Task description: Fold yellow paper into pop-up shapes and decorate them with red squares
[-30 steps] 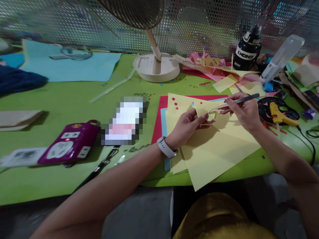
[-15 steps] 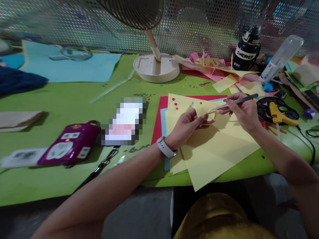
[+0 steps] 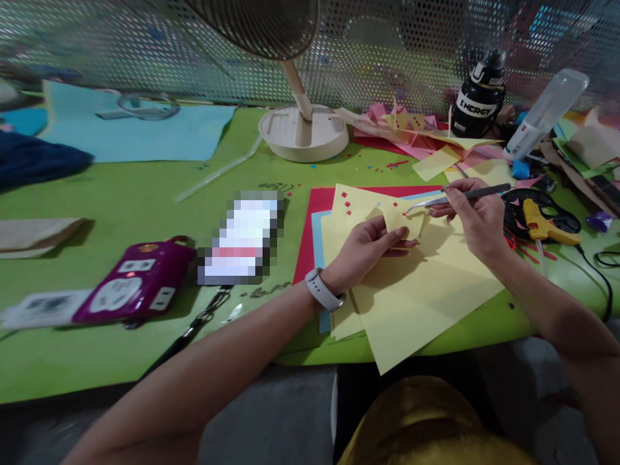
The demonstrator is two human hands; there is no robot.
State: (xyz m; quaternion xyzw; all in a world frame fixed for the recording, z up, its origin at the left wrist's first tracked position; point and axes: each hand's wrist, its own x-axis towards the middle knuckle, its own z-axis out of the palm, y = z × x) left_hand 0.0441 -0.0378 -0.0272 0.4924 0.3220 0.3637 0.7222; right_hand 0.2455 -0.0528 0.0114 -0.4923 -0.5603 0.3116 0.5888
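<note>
The left hand (image 3: 369, 248) pinches a small yellow paper piece (image 3: 405, 223) between the thumb and the other fingers, which are closed tight on its lower left edge. The piece is lifted a little above the big yellow sheets (image 3: 426, 290) that lie flat under both hands. A pale watch (image 3: 323, 292) sits on the left wrist.

The right hand (image 3: 477, 216) is just to the right of those fingers. Its fingers are curled shut around thin metal tweezers (image 3: 458, 196), held near the middle. The pointed end reaches left, to the top edge of the small yellow piece, right above the left fingertips. I cannot tell if the tips touch the paper, or if they hold anything.

Under the yellow sheets lie a red sheet (image 3: 310, 226) and a blue one, poking out to the left of the left hand. Tiny red bits (image 3: 347, 205) dot the yellow paper just beyond the left fingers.

To the right of the right hand lies a yellow glue gun (image 3: 538, 219). Further back stand a black bottle (image 3: 478, 97) and a clear bottle (image 3: 547, 115), and a fan base (image 3: 304, 132) is off to the back left. Far left of the hands, a purple case (image 3: 135, 283) rests on the green table (image 3: 121, 200).
</note>
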